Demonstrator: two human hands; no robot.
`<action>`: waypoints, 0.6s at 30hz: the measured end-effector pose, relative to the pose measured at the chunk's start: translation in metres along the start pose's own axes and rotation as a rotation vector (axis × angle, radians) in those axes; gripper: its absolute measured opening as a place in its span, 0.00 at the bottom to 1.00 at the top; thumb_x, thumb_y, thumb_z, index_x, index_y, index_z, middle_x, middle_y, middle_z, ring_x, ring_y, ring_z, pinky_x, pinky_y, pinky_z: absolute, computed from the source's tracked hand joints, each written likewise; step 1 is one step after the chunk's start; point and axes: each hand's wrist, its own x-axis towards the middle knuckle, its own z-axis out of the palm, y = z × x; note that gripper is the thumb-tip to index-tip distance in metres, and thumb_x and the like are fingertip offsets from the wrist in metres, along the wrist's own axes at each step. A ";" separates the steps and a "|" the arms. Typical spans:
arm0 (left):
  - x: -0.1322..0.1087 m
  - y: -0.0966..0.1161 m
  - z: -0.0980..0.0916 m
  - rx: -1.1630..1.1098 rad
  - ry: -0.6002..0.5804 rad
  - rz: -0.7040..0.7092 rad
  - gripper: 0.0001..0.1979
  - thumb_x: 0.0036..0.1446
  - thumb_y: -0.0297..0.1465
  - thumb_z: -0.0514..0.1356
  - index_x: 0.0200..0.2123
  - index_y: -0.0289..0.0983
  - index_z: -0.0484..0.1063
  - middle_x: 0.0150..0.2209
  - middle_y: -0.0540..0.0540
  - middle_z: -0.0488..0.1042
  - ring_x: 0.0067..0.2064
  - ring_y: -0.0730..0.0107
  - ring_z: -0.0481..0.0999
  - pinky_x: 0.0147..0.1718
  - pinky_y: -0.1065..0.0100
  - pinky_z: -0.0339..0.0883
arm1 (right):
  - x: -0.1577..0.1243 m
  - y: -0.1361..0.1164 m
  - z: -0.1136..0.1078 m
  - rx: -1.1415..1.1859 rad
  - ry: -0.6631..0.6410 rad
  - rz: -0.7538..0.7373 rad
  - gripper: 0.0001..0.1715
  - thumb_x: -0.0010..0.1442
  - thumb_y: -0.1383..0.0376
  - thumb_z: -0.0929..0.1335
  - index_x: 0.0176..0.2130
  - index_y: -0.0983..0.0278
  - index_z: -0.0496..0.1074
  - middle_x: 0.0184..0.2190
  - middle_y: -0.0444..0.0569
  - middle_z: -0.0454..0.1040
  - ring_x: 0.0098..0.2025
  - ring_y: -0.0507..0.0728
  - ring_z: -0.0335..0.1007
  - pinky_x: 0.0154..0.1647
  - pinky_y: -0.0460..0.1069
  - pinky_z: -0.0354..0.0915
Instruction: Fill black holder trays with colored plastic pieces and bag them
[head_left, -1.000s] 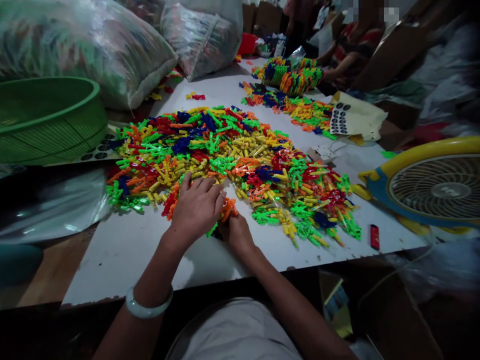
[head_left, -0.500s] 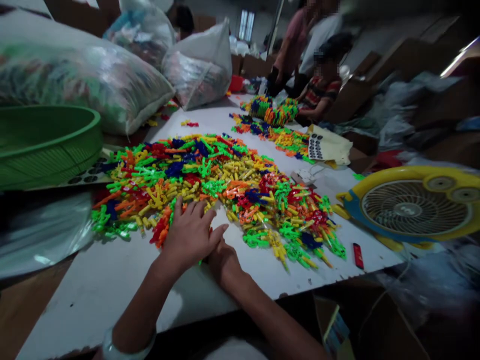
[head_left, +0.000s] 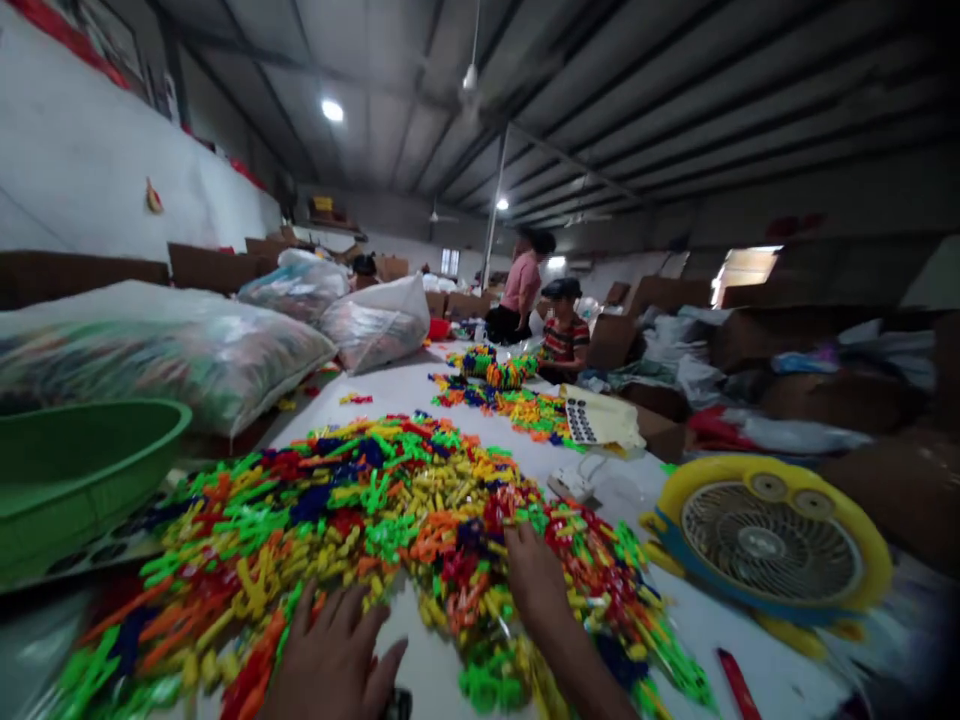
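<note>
A wide heap of small plastic pieces (head_left: 390, 520) in green, yellow, orange, red and blue covers the white table (head_left: 697, 620). My left hand (head_left: 334, 660) lies flat at the near edge of the heap, fingers spread on the pieces. My right hand (head_left: 532, 575) reaches forward into the heap, palm down; its fingertips are buried among the red and green pieces, so I cannot see what they hold.
A green basket (head_left: 75, 470) stands at the left, with large clear sacks (head_left: 172, 350) behind it. A yellow and blue fan (head_left: 772, 550) lies at the right, a red lighter (head_left: 739, 685) near it. A second heap of pieces (head_left: 502, 385) and two people (head_left: 544, 305) are at the far end.
The view has tilted up from the table to the hall. My right hand has come out from under the left and reached forward into the heap. My left hand stays at the near edge.
</note>
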 end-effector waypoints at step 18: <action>-0.003 0.008 -0.032 0.027 -0.014 0.061 0.21 0.65 0.43 0.47 0.49 0.41 0.74 0.55 0.40 0.72 0.59 0.54 0.68 0.64 0.42 0.45 | -0.080 -0.110 0.061 1.273 -0.490 -0.006 0.07 0.52 0.65 0.69 0.34 0.63 0.70 0.25 0.44 0.74 0.25 0.53 0.69 0.25 0.45 0.65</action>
